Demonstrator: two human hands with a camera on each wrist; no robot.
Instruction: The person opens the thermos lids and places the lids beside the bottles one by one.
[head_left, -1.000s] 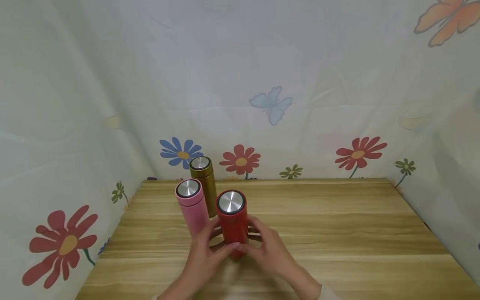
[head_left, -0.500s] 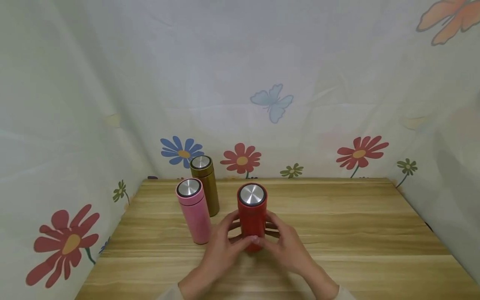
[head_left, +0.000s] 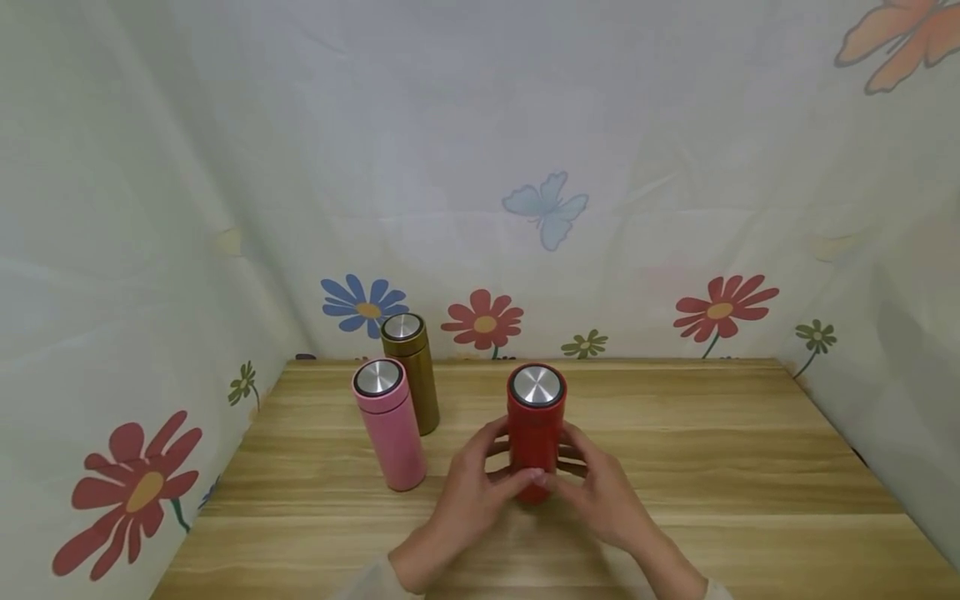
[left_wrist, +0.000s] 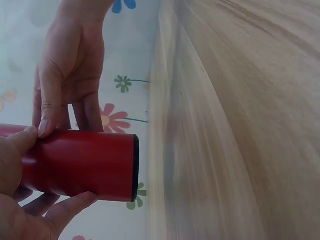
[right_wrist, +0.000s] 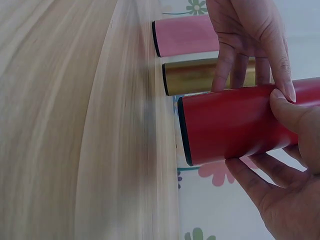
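Observation:
A red thermos bottle (head_left: pixel 536 442) with a shiny steel lid top is held upright between both hands. My left hand (head_left: pixel 474 483) grips its left side and my right hand (head_left: pixel 603 492) its right side. The thumbs meet at the front of the bottle, and the other fingers reach round its sides. In the left wrist view, the red bottle's black base stands off the tabletop (left_wrist: pixel 240 125), with printed cloth showing past it. To the left stands a pink thermos bottle (head_left: pixel 393 437), and behind that a gold one (head_left: pixel 420 383), both upright and untouched.
The wood-grain table (head_left: pixel 712 433) runs back to a cloth backdrop (head_left: pixel 420 125) printed with flowers and butterflies. Cloth also walls in the left and right sides.
Both hands have carried the red bottle to the right, away from the pink and gold bottles, which have stayed in place. More of the pink bottle now shows.

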